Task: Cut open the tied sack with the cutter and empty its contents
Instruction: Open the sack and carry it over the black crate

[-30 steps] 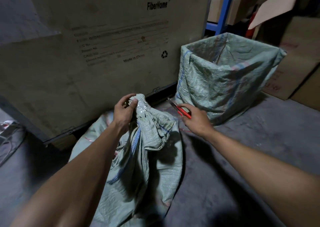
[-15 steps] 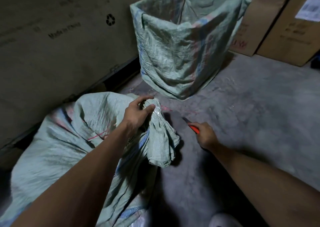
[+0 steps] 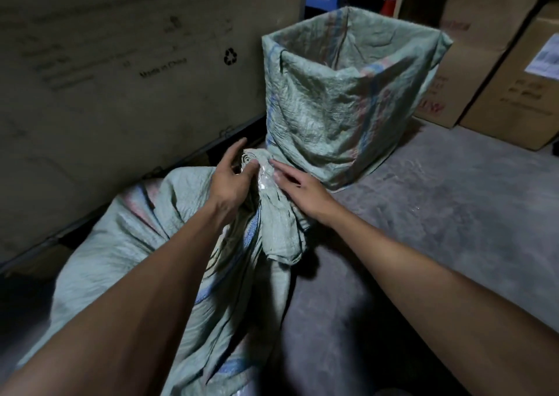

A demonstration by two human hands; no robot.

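From the head view, a big green sack [image 3: 127, 244] lies on the gray floor [image 3: 438, 214], beside a big box [image 3: 121, 62]. Its tied neck [image 3: 272, 211] sticks up in the middle. The left hand [image 3: 231, 180] holds the top of the neck, fingers curled round it. The right hand [image 3: 302, 188] lies flat and open on the neck's other side, holding nothing. An open sack [image 3: 348, 99] stands just behind.

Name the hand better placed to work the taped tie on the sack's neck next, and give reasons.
Right. The right hand lies flat with its fingertips on the shiny taped tie of the tied sack, while the left hand grips the bunched neck, steadying it. No cutter is visible.
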